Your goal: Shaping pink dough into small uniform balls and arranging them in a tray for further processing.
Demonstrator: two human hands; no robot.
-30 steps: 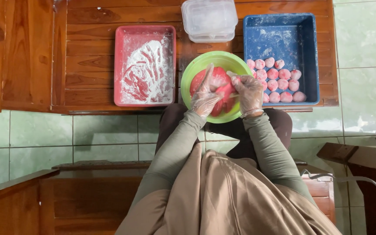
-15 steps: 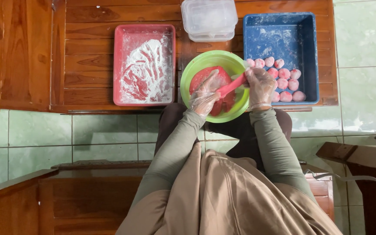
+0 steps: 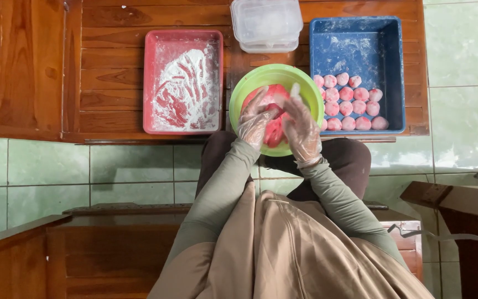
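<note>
Both gloved hands, the left hand (image 3: 255, 119) and the right hand (image 3: 301, 126), press into the red dough (image 3: 272, 133) inside the green bowl (image 3: 261, 77) on the wooden counter (image 3: 112, 66). Each grip is closed loosely around dough. Pink dough balls (image 3: 349, 102) sit in the blue tray (image 3: 360, 39); a floured red tray (image 3: 183, 83) lies left.

A home food-making spot, set low on the floor. Pale green floor tiles (image 3: 45, 166) run under a low wooden table (image 3: 112, 66). On it sit a floured red tray (image 3: 150, 83), a blue tray (image 3: 394, 66) of pink dough balls (image 3: 349, 105), a green bowl (image 3: 250, 83) and stacked clear tubs (image 3: 266, 22). Dark wooden furniture (image 3: 23, 254) stands near.
</note>
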